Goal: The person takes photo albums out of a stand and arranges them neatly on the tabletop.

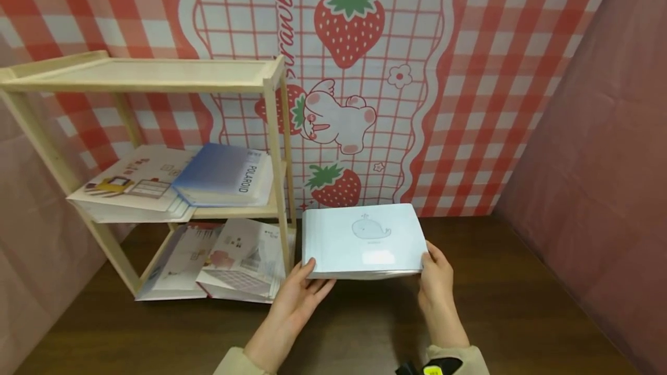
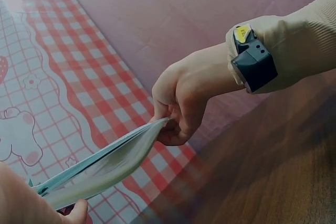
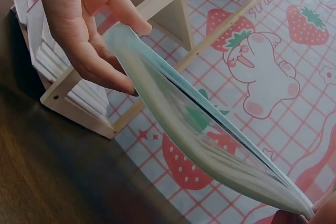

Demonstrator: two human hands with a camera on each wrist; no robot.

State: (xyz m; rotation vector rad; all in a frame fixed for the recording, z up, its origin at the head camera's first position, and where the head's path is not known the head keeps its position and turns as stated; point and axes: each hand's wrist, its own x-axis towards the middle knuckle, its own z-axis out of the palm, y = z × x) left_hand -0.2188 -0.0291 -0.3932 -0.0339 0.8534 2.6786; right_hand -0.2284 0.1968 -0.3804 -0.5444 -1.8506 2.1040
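Note:
A pale blue photo album [image 1: 333,242] with a small whale drawn on its cover is held up in front of me, to the right of the wooden shelf. My left hand [image 1: 294,297] pinches its near left corner, thumb on top and fingers underneath. On the right edge my right hand [image 1: 438,279] grips it near the front corner. From the right wrist, the album's clear inner pages [image 3: 173,114] bow apart between its covers. The left wrist view has the right hand [image 2: 181,98] curled around the far end of the album.
A two-level wooden shelf [image 1: 276,132] stands at the left. Its upper level bears a blue POLAROID album [image 1: 219,175] and an illustrated album [image 1: 140,175]; more albums [image 1: 242,253] lie below. Behind hangs a strawberry-print cloth [image 1: 469,103]; the tabletop [image 1: 521,305] is dark wood.

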